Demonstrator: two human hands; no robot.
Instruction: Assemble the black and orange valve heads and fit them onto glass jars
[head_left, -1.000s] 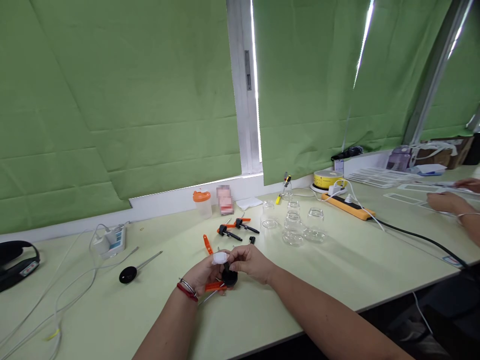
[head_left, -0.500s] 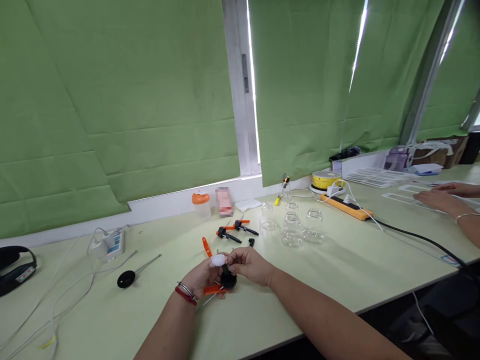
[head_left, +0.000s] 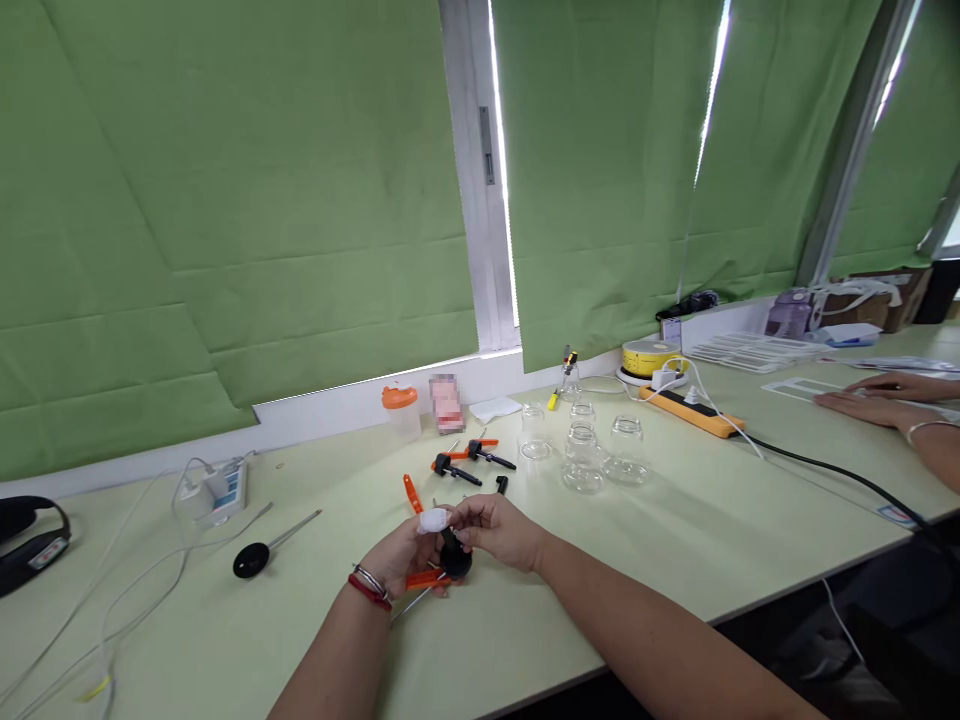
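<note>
My left hand is closed around a pump-sprayer part with a black round cap, an orange lever and a thin tube that sticks out toward me. A small white piece sits at my left fingertips. My right hand pinches the top of the black cap from the right. Both hands hover just above the pale green table.
Loose orange and black sprayer parts lie behind my hands, beside several clear glass jars. A black disc on a rod and white cables lie left. An orange power strip and another person's hands are at right.
My hands have stayed together on the sprayer part with almost no movement. The view shifted slightly. The other person's hands at far right slid a little along the table.
</note>
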